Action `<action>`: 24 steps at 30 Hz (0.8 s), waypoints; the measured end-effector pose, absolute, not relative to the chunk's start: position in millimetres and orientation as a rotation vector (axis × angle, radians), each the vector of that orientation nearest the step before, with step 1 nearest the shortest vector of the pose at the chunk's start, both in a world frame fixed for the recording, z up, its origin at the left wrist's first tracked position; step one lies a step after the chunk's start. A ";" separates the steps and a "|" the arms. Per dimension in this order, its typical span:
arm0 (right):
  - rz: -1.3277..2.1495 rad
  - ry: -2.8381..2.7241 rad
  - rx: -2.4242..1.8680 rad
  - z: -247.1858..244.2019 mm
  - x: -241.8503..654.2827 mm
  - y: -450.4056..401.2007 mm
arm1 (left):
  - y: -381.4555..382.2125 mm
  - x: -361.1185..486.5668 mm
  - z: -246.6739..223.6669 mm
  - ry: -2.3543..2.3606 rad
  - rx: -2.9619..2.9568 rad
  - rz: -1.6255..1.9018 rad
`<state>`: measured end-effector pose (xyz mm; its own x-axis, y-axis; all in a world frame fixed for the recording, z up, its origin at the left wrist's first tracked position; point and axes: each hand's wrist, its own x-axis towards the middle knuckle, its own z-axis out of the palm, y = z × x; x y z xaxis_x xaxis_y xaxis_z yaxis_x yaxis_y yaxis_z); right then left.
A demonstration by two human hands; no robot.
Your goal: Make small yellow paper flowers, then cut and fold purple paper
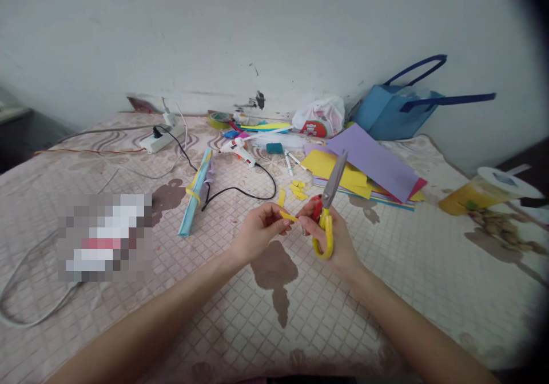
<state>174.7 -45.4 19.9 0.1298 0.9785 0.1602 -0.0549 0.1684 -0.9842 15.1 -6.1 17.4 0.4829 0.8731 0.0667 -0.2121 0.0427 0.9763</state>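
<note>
Between my two hands is a small strip of yellow paper (288, 216). My left hand (259, 230) pinches its left end, fingers closed. At the strip's right end are the fingertips of my right hand (337, 238), which also carries scissors (333, 187) with yellow and red handles, blades pointing up and away. Just beyond the hands lie several cut yellow paper pieces (298, 190). To the left rests a folded light blue paper strip (195, 195) with yellow and purple paper curled on it.
A white glue gun (240, 151) with a black cord lies behind the hands. Coloured paper sheets (377, 161) are stacked at the right. Farther right are a tilted drink cup (484, 192) and a blue bag (392, 110). A power strip (160, 137) stands back left.
</note>
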 end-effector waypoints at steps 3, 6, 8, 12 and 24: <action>0.990 -1.140 -1.136 21.2 177.3 -45.6 | -5.5 13.0 19.1 0.678 1.249 0.928; 0.968 -1.148 -1.151 21.7 179.4 -45.8 | -5.2 11.0 20.4 0.685 1.224 0.910; 0.987 -1.160 -1.162 21.5 179.6 -46.4 | -5.2 10.4 19.9 0.676 1.198 0.895; 1.056 -1.157 -1.144 19.3 177.9 -46.7 | -5.2 11.0 16.1 0.637 1.063 0.843; 1.097 -1.200 -1.092 18.7 175.0 -48.3 | -6.6 12.9 11.6 0.522 0.784 0.719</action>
